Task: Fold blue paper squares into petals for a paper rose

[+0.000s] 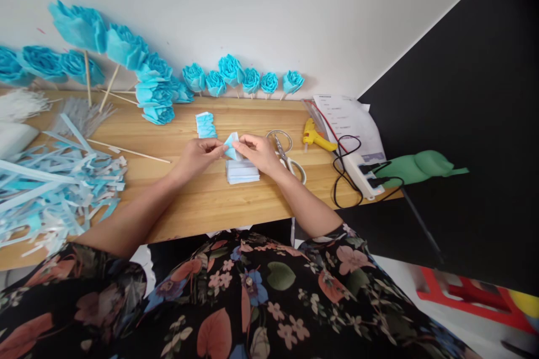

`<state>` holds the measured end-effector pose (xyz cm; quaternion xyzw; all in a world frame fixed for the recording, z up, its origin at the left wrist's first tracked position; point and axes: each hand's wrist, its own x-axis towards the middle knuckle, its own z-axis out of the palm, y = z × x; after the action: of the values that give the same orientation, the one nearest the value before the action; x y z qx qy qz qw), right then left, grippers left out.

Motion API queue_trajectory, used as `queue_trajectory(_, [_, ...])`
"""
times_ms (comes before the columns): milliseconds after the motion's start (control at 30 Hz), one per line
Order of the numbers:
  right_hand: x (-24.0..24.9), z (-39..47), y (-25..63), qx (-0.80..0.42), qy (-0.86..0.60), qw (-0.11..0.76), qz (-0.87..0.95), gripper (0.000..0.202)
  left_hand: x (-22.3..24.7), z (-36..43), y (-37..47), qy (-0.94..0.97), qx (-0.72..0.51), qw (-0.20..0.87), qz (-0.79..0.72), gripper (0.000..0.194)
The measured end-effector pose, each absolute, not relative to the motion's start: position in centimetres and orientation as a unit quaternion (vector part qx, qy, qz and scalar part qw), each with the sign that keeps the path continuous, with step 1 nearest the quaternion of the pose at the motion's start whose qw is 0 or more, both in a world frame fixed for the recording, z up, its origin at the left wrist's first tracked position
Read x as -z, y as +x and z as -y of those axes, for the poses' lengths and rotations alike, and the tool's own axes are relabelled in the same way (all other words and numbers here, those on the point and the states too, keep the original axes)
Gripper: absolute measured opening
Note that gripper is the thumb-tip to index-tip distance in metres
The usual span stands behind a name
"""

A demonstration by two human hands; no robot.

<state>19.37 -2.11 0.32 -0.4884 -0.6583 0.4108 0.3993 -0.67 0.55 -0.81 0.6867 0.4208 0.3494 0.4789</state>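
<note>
Blue and white, a small folded piece [231, 147] sits pinched between thumb and fingers of both hands, the left hand [201, 155] gripping its left edge and the right hand [257, 152] its right. It is held over the middle of the wooden table [189, 213], at the far edge of a stack of pale sheets [243, 172]; whether it touches them cannot be told. Just beyond the left hand lies a cluster of small blue pieces [205, 125]. Scissors [287, 159] rest just beside the right hand, and farther right come a yellow glue gun [314, 134], printed papers [347, 123] and a white power strip [362, 175] with black plugs in it. Left of the left forearm, a thin stick [135, 151] lies near a heap of blue and white strips [63, 196]. Along the wall stand blue flowers [231, 70] on sticks.
</note>
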Motion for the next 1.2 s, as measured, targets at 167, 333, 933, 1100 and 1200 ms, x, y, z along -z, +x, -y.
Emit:
queue_trajectory(167, [-0.66,2.21,19.27,-0.390,-0.510,0.383,0.665,0.039,1.14,-0.62,-0.70,0.687,-0.348,0.481,-0.420,0.033])
queue_trajectory(333, [-0.67,2.18,19.21,-0.400,-0.508,0.385,0.658,0.035,1.02,-0.60,-0.60,0.681,-0.347,0.488,-0.421,0.034])
queue_trajectory(933, [0.06,1.96,19.35,-0.403,-0.496,0.386,0.665,0.032,0.97,-0.69,-0.78,0.666,-0.360,0.495,-0.426,0.036])
queue_trajectory(1100, [-0.28,2.05,19.35,-0.408,-0.502,0.403,0.647,0.031,0.80,-0.75,-0.90,0.649,-0.365,0.514,-0.426,0.045])
queue_trajectory(1200, [-0.19,2.01,19.35,-0.413,-0.500,0.410,0.641,0.032,1.01,-0.78,-0.97,0.650,-0.363,0.516,-0.424,0.039])
